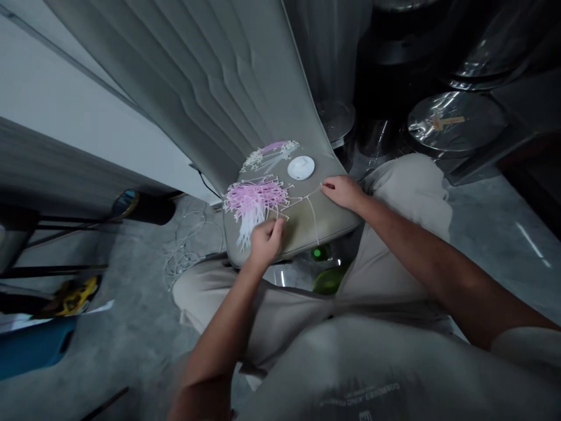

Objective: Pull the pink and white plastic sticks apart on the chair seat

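My right hand (pixel 344 192) is closed in a pinch at the right side of the chair seat. A thin whitish cord (pixel 302 200) runs leftward from its fingertips. Another pale strand (pixel 314 219) hangs down from that cord to the seat's front edge. My left hand (pixel 266 238) is closed, thumb pressed to the fingers, right beside a heap of pink and white strands (pixel 252 197) with small pale ends. What its fingers hold is too small to make out. Behind the heap lie a second bunch of strands (pixel 274 153) and a small white round dish (pixel 301 168).
The padded chair seat (pixel 337 217) stands between my knees, its tall backrest (pixel 210 64) behind. Loose cable coils (pixel 188 248) lie on the floor at left, near a blue bin (pixel 37 348). A round clear-covered stool (pixel 456 120) is at right; something green (pixel 328 280) sits below the seat.
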Tool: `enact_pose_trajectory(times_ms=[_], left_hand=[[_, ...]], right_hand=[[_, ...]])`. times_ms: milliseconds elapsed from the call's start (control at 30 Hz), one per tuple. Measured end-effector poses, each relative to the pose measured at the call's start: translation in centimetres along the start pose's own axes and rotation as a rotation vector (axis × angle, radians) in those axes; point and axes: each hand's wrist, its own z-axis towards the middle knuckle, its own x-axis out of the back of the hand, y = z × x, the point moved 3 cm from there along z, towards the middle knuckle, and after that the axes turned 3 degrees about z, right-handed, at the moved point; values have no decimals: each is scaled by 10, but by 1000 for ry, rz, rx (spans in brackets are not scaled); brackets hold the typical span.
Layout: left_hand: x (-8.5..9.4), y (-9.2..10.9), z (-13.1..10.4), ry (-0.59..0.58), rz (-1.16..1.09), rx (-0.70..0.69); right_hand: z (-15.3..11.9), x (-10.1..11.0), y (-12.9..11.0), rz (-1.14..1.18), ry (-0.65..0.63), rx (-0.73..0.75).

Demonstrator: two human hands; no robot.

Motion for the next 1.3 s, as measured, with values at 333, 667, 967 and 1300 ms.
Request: enact_pose_trajectory(times_ms=[333, 667, 967, 1300], left_hand=[[-27, 1, -46, 55, 22, 64], [-34, -24, -7, 183, 182, 129], [-37, -39, 23, 102, 300, 195], [-44, -2, 23, 71, 274, 125]], right_hand=[[-1, -5, -7, -45, -71, 60], [-23, -13, -21, -32, -281, 186], [-28, -1, -7, -48, -357, 186], [-26, 0, -8, -136, -329, 216]])
